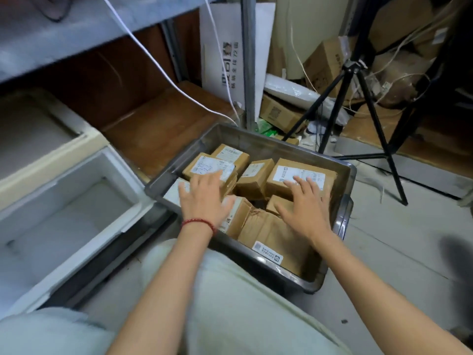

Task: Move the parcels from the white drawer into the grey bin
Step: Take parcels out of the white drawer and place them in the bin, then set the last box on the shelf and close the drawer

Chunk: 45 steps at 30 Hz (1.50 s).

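Observation:
The grey bin [343,219] stands on the floor in front of me and holds several brown parcels with white labels. My left hand [203,198], with a red string at the wrist, lies flat with spread fingers on a labelled parcel [204,166] at the bin's left. My right hand [304,203] rests flat with straight fingers on another labelled parcel [289,175] at the right. A large paper-wrapped parcel [271,234] lies below both hands. The white drawer [128,185] stands open to the left, with no parcels visible inside.
A second white drawer [84,137] sits behind the first, under a grey shelf [76,29]. A black tripod [371,119] stands right behind the bin, amid cardboard boxes [325,62] and loose cables. My pale trouser leg [230,303] fills the foreground.

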{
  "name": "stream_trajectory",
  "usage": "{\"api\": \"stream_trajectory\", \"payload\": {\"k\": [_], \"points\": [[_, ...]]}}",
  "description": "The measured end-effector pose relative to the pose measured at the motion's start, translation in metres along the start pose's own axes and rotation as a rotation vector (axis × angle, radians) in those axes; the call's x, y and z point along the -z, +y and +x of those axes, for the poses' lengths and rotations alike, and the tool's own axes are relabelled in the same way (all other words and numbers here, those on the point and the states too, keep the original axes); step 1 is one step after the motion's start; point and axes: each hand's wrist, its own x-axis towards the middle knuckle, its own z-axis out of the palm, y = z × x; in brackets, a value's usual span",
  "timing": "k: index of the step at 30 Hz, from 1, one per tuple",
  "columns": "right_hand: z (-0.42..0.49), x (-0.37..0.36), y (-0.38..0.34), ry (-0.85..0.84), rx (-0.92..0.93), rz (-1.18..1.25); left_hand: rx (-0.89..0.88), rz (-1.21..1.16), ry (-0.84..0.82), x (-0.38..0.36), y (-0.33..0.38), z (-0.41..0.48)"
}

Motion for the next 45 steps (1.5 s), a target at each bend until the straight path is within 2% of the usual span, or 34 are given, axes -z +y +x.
{"api": "stream_trajectory", "payload": {"k": [5, 8, 14, 22, 31, 35, 40, 42, 45], "points": [[0.053, 0.049, -0.072, 0.126, 0.228, 0.036, 0.172, 0.076, 0.252, 0.081, -0.064, -0.003], [0.068, 0.081, -0.127, 0.166, 0.44, 0.07, 0.251, 0.151, 0.342, 0.132, -0.091, -0.013], [0.068, 0.139, -0.251, 0.221, 0.795, 0.139, 0.392, 0.247, 0.449, 0.215, -0.138, -0.042], [0.051, 0.185, -0.377, 0.156, 1.021, 0.182, 0.573, 0.397, 0.449, 0.289, -0.206, -0.093], [0.06, 0.215, -0.462, 0.024, 1.04, 0.154, 0.789, 0.403, 0.342, 0.339, -0.282, -0.108], [0.074, 0.221, -0.491, -0.033, 1.015, 0.136, 0.765, 0.463, 0.36, 0.353, -0.314, -0.103], [0.086, 0.215, -0.524, -0.195, 0.967, 0.154, 0.809, 0.404, 0.329, 0.354, -0.339, -0.086], [0.09, 0.21, -0.533, -0.198, 0.976, 0.157, 0.778, 0.377, 0.347, 0.35, -0.342, -0.077], [0.095, 0.199, -0.539, -0.273, 0.99, 0.285, 0.729, 0.354, 0.358, 0.343, -0.345, -0.067]]}}
